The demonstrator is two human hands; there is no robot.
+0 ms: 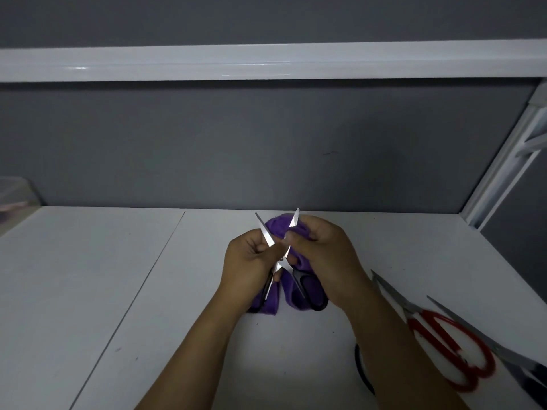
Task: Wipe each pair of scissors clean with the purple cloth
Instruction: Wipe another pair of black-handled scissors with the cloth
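Observation:
Black-handled scissors (pixel 307 287) are held above the white table with their blades spread in an X, tips pointing away from me. My left hand (pixel 247 261) grips them near the pivot, one blade running up past its fingers. My right hand (pixel 322 250) holds the purple cloth (pixel 296 294), bunched around the right blade; cloth also hangs below the handles. Red-handled scissors (pixel 450 347) lie on the table at the right. Another pair of scissors (pixel 497 347) with a dark handle lies beside them, partly cut off by the frame edge.
The white table (pixel 118 276) has a seam running diagonally on its left half. A grey partition wall stands behind it, with a white frame post (pixel 503 170) at the right. A dark curved object (pixel 362 371) peeks out under my right forearm.

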